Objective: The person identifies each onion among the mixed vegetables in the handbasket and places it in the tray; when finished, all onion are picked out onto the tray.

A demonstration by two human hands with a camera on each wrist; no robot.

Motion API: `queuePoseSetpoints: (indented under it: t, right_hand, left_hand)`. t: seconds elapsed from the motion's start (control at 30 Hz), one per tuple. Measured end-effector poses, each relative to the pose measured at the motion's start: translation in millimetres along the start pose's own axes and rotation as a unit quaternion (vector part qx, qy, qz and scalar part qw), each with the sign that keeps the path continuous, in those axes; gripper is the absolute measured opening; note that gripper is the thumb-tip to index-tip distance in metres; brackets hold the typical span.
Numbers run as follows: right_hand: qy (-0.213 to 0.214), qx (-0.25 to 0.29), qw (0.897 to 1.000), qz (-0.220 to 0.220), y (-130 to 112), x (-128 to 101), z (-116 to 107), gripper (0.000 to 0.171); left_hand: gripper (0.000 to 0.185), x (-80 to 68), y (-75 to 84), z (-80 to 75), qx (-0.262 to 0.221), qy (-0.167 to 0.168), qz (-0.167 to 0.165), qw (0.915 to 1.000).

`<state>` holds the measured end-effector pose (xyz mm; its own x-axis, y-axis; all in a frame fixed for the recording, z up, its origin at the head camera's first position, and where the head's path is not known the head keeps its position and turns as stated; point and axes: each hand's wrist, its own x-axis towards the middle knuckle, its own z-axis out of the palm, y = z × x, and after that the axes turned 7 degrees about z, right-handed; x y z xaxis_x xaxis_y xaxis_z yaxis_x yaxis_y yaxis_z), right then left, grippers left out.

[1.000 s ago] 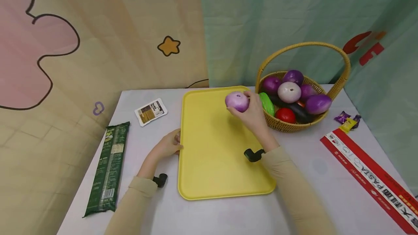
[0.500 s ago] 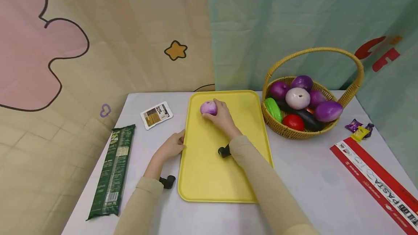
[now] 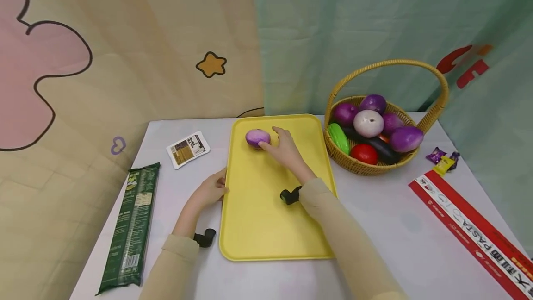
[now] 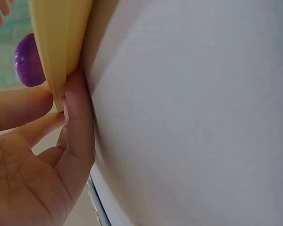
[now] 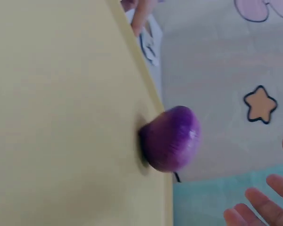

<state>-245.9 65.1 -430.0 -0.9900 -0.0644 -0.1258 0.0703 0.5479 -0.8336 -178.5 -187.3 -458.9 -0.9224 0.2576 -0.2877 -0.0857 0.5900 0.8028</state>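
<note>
While the yellow tray (image 3: 266,216) lies on the white table (image 3: 387,226) between the two arms, a wicker basket (image 3: 433,105) stands to the right of the right hand (image 3: 287,149), well apart from it; in the basket lie several purple onions, a pale one, a green vegetable, a red tomato and a dark aubergine. Further right of that hand are a long red pasta box (image 3: 474,233) and some small candy wrappers (image 3: 443,160); to the left of the left hand (image 3: 210,190) lie a green packet (image 3: 133,226) and, further back, a small white packet (image 3: 188,149). Nothing stands between the hands and the tray.

The purple onion (image 3: 257,137) rests on the far part of the tray, just left of the right hand; the fingers of this hand are loosely spread and, in the right wrist view, they are apart from the onion (image 5: 172,139) and hold nothing. The left hand is at the left rim of the tray; in the left wrist view its thumb and fingers (image 4: 78,122) pinch the rim (image 4: 61,47), so this hand holds the tray.
</note>
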Motion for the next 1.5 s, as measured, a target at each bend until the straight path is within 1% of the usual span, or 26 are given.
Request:
queuePoseSetpoints:
  t: [0.07, 0.13, 0.2, 0.27, 0.33, 0.4, 0.43, 0.5, 0.6, 0.67, 0.73, 0.83, 0.97, 1.07, 1.13, 1.2, 1.3, 1.43, 1.5]
  right_hand:
    - [0.023, 0.025, 0.999, -0.029, 0, -18, -24, 0.058]
    - [0.057, 0.048, 0.996, -0.057, 5, -37, -51, 0.044]
    - [0.104, 0.050, 0.990, -0.075, 16, -55, -80, 0.035]
    - [0.177, 0.037, 0.981, -0.076, 30, -70, -108, 0.030]
    - [0.250, 0.016, 0.967, -0.053, 44, -83, -135, 0.029]
    - [0.307, -0.003, 0.952, -0.010, 57, -93, -159, 0.034]
    - [0.329, -0.007, 0.944, 0.014, 63, -97, -170, 0.037]
    - [0.337, -0.021, 0.939, 0.069, 75, -101, -188, 0.049]
    - [0.318, -0.028, 0.937, 0.143, 94, -101, -203, 0.068]
    - [0.305, -0.026, 0.936, 0.174, 106, -98, -207, 0.078]
    - [0.304, -0.023, 0.934, 0.186, 116, -92, -206, 0.083]
    - [0.325, -0.026, 0.927, 0.185, 126, -83, -204, 0.088]
    - [0.360, -0.046, 0.915, 0.177, 130, -74, -201, 0.085]
    - [0.371, -0.053, 0.911, 0.173, 129, -71, -200, 0.083]
    - [0.374, -0.048, 0.911, 0.169, 128, -71, -198, 0.083]
    - [0.374, -0.035, 0.913, 0.162, 124, -73, -196, 0.083]
    - [0.353, 0.017, 0.924, 0.147, 110, -79, -189, 0.084]
    - [0.300, 0.088, 0.941, 0.128, 78, -85, -171, 0.085]
    - [0.271, 0.104, 0.951, 0.107, 62, -84, -157, 0.086]
  left_hand:
    - [0.070, -0.6, -1.3, -0.6, -0.006, 0.003, -0.002, 1.0000]
    - [0.071, -0.7, -2.0, -0.4, -0.017, 0.006, -0.006, 0.9998]
    - [0.071, -0.2, -3.0, 0.1, -0.027, 0.006, -0.010, 0.9996]
    - [0.072, 0.4, -3.6, 0.4, -0.031, 0.009, -0.015, 0.9994]
    - [0.072, 1.1, -3.5, 0.2, -0.032, 0.010, -0.018, 0.9993]
    - [0.071, 1.8, -3.0, -0.3, -0.031, 0.010, -0.019, 0.9993]
    - [0.071, 2.2, -2.8, -0.7, -0.029, 0.010, -0.019, 0.9993]
    - [0.071, 2.9, -2.6, -1.4, -0.026, 0.011, -0.019, 0.9994]
    - [0.071, 0.9, -3.5, -2.7, -0.023, 0.014, -0.024, 0.9994]
    - [0.070, 0.2, -3.4, -3.2, -0.022, 0.015, -0.024, 0.9993]
    - [0.070, 0.3, -3.1, -3.1, -0.023, 0.014, -0.026, 0.9993]
    - [0.070, 1.0, -1.8, -3.0, -0.027, 0.013, -0.027, 0.9992]
    - [0.071, 2.3, -1.9, -3.2, -0.035, 0.012, -0.024, 0.9990]
    - [0.070, 3.4, -2.6, -3.6, -0.040, 0.015, -0.021, 0.9988]
    - [0.070, 3.8, -2.9, -3.6, -0.044, 0.019, -0.022, 0.9986]
    - [0.069, 4.1, -2.9, -3.2, -0.048, 0.022, -0.025, 0.9983]
    - [0.069, 3.8, -2.4, -3.0, -0.057, 0.026, -0.032, 0.9975]
    - [0.069, 2.0, -0.1, -3.4, -0.075, 0.033, -0.047, 0.9956]
    - [0.070, 1.6, 0.7, -3.1, -0.082, 0.033, -0.048, 0.9949]
